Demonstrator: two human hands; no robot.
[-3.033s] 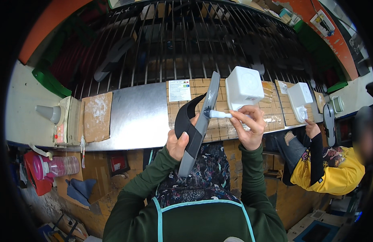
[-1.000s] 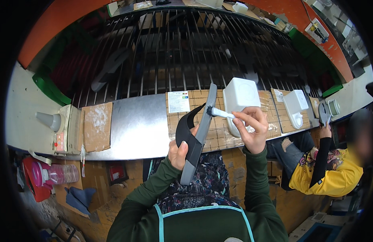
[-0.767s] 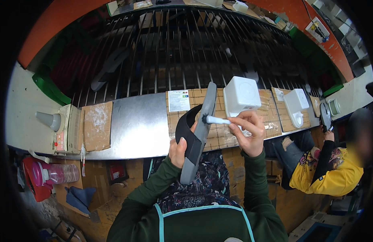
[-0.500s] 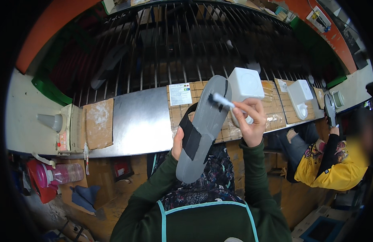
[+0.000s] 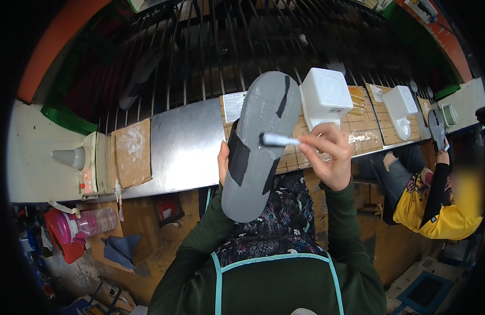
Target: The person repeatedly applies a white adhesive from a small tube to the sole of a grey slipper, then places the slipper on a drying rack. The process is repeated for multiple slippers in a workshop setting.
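Note:
A grey slide sandal (image 5: 271, 102) with black strap pieces is held tilted above my lap, its broad grey face toward me. My left hand (image 5: 223, 163) grips it from the left side, the fingers mostly hidden behind it. Between the thumb and fingers of my right hand (image 5: 330, 156) is a small brush (image 5: 282, 140) with a white handle. Its dark bristles touch the grey face near the strap's inner edge. Just beyond my right hand, a white plastic container (image 5: 329, 94) stands on the bench.
Cardboard (image 5: 365, 128) covers part of the metal bench (image 5: 179, 142). Beyond runs a rack of metal bars (image 5: 200, 63), with another sandal (image 5: 140, 79) on it. A second white container (image 5: 400, 107) stands near a co-worker in yellow (image 5: 441, 215), who holds a dark sole. A pink-lidded bottle (image 5: 98, 221) lies low left.
The brush has moved down the sandal's face, from its upper part to beside the strap. The sandal has turned more upright and toward me. My view has shifted slightly.

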